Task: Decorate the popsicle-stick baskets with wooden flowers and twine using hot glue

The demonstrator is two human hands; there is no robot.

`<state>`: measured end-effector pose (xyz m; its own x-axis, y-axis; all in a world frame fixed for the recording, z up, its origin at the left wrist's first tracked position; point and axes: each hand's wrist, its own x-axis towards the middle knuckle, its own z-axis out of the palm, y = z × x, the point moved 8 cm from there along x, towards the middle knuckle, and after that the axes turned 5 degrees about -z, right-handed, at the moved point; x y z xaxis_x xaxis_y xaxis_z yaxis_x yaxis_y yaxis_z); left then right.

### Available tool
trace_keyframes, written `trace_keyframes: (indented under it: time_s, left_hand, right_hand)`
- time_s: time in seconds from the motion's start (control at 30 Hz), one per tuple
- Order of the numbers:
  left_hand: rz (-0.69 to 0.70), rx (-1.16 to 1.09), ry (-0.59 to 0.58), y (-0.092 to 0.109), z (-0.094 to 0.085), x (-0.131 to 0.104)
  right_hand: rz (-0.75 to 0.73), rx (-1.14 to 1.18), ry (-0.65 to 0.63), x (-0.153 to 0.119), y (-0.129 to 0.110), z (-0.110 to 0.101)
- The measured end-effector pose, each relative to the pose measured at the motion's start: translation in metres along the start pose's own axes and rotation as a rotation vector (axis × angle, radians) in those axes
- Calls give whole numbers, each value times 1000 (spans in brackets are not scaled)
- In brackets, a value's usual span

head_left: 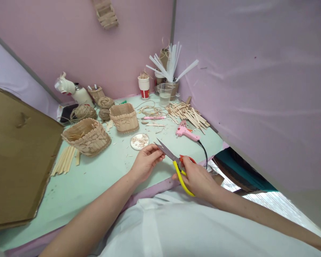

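In the head view, the one view I get from far off, my right hand is wrapped around the yellow and red handles of the scissors. The scissors are up above the near edge of the table, and the blades are a little apart. My left hand has its thumb and fingers pinched close by the blade tips. It looks like it grips a small pale bit, but that is so tiny I can't be sure how it sits. I think I pinch it there so the bit stays steady between the blades.

The round dish is just past my left hand, with little wood chips in it. I guess it is close so the chips don't get lost. The pink glue gun lies on its side to the right, with its cord hanging over the edge. That may be so the cord is out of my way.

The pile of wood sticks is behind the glue gun, maybe to be easy to reach. Two baskets, a near basket and a far basket, stand upright on the left, away from the blades. Flat pale strips lie side by side next to the near basket, perhaps so they are simple to pick up.
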<state>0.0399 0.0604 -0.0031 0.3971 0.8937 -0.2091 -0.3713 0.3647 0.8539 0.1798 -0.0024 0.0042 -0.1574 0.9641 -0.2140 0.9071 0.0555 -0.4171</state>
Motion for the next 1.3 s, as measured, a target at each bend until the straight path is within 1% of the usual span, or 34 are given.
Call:
trace_keyframes:
  time_s: [0.13, 0.23, 0.57, 0.67, 0.77, 0.83, 0.93, 1.07, 1.17, 1.3]
  left_hand:
    - [24, 25, 1, 1, -1, 0]
    - [17, 46, 11, -1, -3, 1]
    - [-43, 43, 26, -4, -1, 1]
    - [-67, 42, 34, -5, -2, 0]
    - [-96, 50, 51, -6, -4, 0]
    - [-106, 57, 63, -6, -5, 0]
    - [-99, 68, 72, -6, -6, 0]
    - [-40, 93, 75, -2, -6, 0]
    - [6, 124, 77, 1, -5, 0]
    - [43, 157, 71, 3, -3, -1]
  right_hand:
    - [-10, -38, -15, 0, -1, 1]
    - [-11, -41, -22, -1, 0, 2]
    - [24, 69, -76, -3, 3, 9]
    - [-5, 205, -82, -1, 6, 13]
    - [-91, 437, -100, 1, 6, 15]
    - [-126, 506, -99, 1, 5, 13]
    - [-95, 424, -71, 0, 6, 7]
    - [-8, 185, -31, -1, 6, -1]
    - [-3, 51, -16, -1, 4, -3]
    - [-25, -15, -1, 0, 4, -1]
